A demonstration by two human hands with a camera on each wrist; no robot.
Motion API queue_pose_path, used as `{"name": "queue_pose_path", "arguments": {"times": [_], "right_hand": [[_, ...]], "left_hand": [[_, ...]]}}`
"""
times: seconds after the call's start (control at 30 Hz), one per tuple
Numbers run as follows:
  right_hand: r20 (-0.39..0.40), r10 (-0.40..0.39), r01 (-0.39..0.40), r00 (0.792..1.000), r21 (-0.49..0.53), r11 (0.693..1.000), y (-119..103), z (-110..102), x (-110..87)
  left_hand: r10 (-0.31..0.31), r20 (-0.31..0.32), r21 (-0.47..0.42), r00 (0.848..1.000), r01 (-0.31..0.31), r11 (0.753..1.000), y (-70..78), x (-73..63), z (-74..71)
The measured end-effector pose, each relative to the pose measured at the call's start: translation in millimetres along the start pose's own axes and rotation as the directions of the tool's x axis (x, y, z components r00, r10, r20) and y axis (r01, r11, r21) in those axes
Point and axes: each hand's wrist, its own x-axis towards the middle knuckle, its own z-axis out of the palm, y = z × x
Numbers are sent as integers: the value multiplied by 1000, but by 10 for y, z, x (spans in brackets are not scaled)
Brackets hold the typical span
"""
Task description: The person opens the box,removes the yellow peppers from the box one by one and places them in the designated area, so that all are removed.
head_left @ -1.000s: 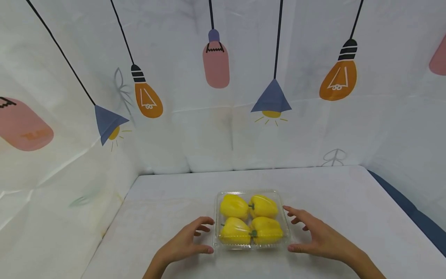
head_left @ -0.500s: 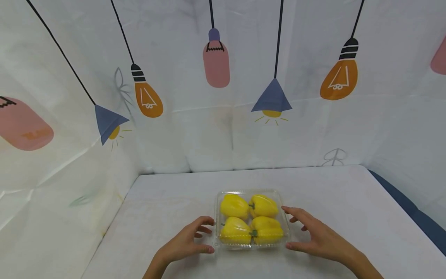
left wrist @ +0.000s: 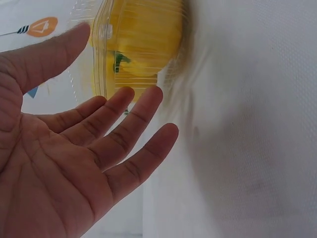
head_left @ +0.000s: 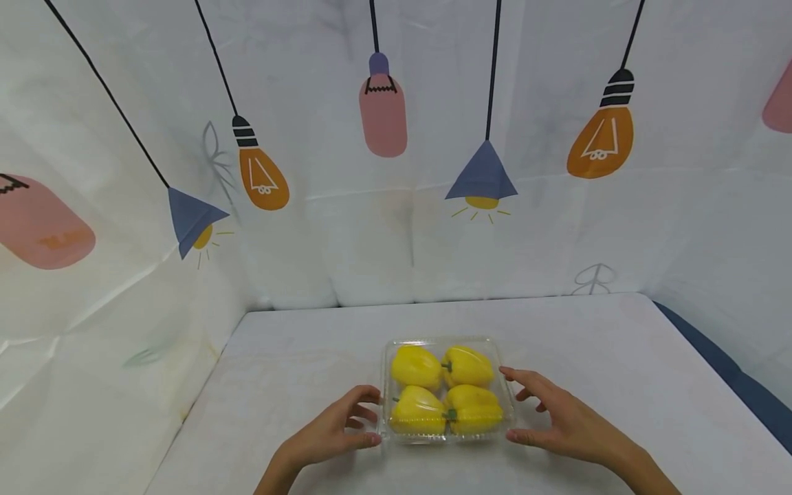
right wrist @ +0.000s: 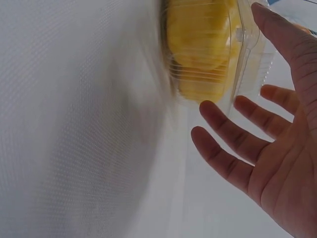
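Several yellow bell peppers (head_left: 417, 366) with green stems lie inside a clear plastic clamshell box (head_left: 507, 395), its lid down, near the front of the white table. At the box's left side is my left hand (head_left: 331, 427), fingers spread and lightly bent, thumb apart. My right hand (head_left: 557, 421) mirrors it on the right side. In the left wrist view, the left fingertips (left wrist: 154, 94) are close beside the ribbed wall; contact cannot be told. Likewise, the right wrist view shows the right hand (right wrist: 277, 148) with relaxed fingers near the box's edge. Neither hand grips anything.
The white-covered table (head_left: 297, 344) extends behind and to both sides of the box. A pale curtain (head_left: 359, 254) printed with hanging lamps and bulbs closes off the back and sides. Dark blue fabric (head_left: 730, 371) shows beyond the right table edge.
Both hands have shifted very slightly inward to the box, the right one leftward and the left fingers a touch rightward. The box and peppers have stayed in place.
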Motion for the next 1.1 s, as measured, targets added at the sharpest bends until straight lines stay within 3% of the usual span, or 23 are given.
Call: {"name": "queue_pose_path", "arguments": {"times": [0.4,0.67,1.1], "right_hand": [[17,8,-9,1000,11,1000,8,13,2],[12,5,-5,1000,33,999,19,27,8],[-19,-37,38,999,41,998,22,58,16]], "left_hand": [[-13,-4,-26,1000,13,1000,-7,35,10],[6,8,-16,1000,-6,1000,-7,34,-3],[56,35,-93,998,-52,994,-42,23,3]]}}
